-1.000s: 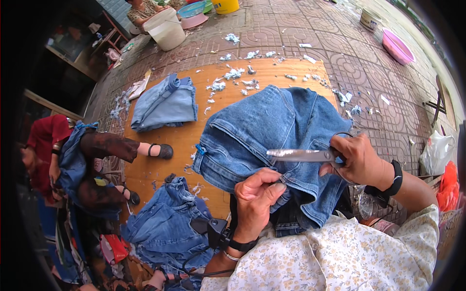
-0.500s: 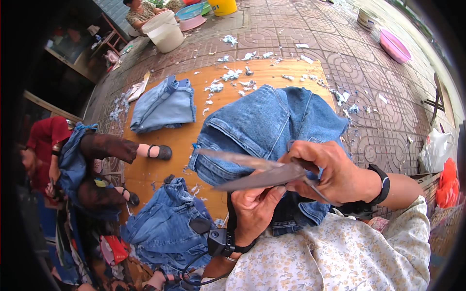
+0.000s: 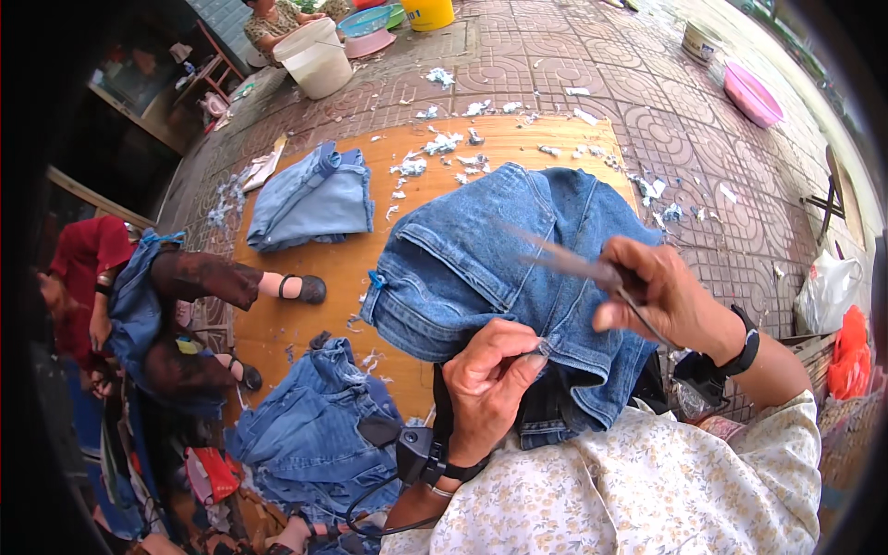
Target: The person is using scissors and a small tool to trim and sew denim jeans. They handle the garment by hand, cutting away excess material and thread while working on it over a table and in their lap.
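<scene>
A pair of blue denim jeans [image 3: 481, 250] is bunched over my lap in the middle of the view. My left hand [image 3: 490, 379] is closed in a pinch on the denim at a seam near its lower edge. My right hand [image 3: 666, 305] grips metal scissors [image 3: 578, 264] by the handles, raised over the denim a little above and right of my left hand; the blades are smeared by motion. Folded light-blue jeans [image 3: 305, 199] lie on the wooden board [image 3: 287, 314] at the upper left, and a frayed pile of jeans [image 3: 305, 435] lies at the lower left.
A co-worker's leg and sandal [image 3: 305, 289] rest on the board at the left. Another person [image 3: 273, 32] sits at the back by a white bucket [image 3: 314, 65]. Fluffy scraps [image 3: 442, 143] are scattered about. A pink basin [image 3: 749, 92] and plastic bags [image 3: 851, 361] are at the right.
The scissors came down over my left hand half a second ago and are now lifted up and to the right. My left hand still pinches the denim.
</scene>
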Tool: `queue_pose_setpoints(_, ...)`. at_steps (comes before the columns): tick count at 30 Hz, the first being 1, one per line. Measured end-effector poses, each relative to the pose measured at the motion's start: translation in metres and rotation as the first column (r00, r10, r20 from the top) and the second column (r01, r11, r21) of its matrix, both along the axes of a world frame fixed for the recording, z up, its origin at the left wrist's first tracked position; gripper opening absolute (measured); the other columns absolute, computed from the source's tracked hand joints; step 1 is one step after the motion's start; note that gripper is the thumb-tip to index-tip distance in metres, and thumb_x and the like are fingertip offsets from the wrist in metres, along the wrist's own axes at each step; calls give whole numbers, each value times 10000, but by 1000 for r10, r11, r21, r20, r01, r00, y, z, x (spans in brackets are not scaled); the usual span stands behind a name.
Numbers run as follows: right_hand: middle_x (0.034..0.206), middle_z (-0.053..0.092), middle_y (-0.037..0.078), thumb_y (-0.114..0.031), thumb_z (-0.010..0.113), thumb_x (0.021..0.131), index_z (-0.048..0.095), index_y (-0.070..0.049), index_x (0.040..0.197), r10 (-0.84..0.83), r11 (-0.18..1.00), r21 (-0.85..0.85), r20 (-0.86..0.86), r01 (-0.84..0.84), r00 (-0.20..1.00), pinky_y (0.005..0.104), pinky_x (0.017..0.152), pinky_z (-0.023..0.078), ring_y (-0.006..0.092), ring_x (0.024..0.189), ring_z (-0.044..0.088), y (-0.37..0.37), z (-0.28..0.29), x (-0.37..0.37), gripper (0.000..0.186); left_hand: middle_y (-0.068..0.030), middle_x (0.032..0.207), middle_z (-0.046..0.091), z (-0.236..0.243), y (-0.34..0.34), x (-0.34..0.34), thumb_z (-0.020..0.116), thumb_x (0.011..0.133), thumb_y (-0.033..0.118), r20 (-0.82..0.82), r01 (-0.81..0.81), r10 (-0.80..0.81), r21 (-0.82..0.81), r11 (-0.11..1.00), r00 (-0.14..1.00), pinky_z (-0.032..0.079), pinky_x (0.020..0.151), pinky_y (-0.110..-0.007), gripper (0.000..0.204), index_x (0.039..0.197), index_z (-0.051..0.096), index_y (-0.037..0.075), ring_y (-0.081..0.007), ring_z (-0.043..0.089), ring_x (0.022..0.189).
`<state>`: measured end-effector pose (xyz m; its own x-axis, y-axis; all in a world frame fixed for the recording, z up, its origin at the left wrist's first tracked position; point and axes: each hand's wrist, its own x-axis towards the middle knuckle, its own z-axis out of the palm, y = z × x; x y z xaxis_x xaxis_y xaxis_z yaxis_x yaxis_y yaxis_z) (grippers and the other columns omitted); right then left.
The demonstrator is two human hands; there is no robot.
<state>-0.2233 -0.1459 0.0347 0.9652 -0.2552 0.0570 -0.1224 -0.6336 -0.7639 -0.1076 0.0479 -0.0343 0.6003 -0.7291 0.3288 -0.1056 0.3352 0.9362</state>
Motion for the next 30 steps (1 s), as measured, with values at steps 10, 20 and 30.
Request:
queue_pose_setpoints(10,687,525,106,-571,674,706,491,-35,829,136,863,-483,-52,-144,989,375,532,416,302,650,569,7,-7,-22,580,-84,972,610,-9,2,-6,658,792,-50,-145,-8,-1,-59,998,989,485,754,-225,122,911,628,-55,-124,594,887)
queue_pose_setpoints(20,703,536,94,-552,694,690,470,-46,819,68,847,-520,-97,-109,993,378,510,409,290,639,574,14,-7,-28,569,-88,931,641,-14,1,-8,688,802,14,-273,-11,-2,-47,999,962,494,760,-245,130,905,628,-36,-126,611,859)
queue_pose_setpoints(30,696,514,68,-480,722,685,476,-50,844,98,775,-622,-57,-112,994,370,541,423,255,631,574,15,-5,-21,520,-86,945,636,-21,2,-5,699,778,5,-178,-34,31,-13,999,983,478,731,-236,134,883,628,-40,-110,602,833)
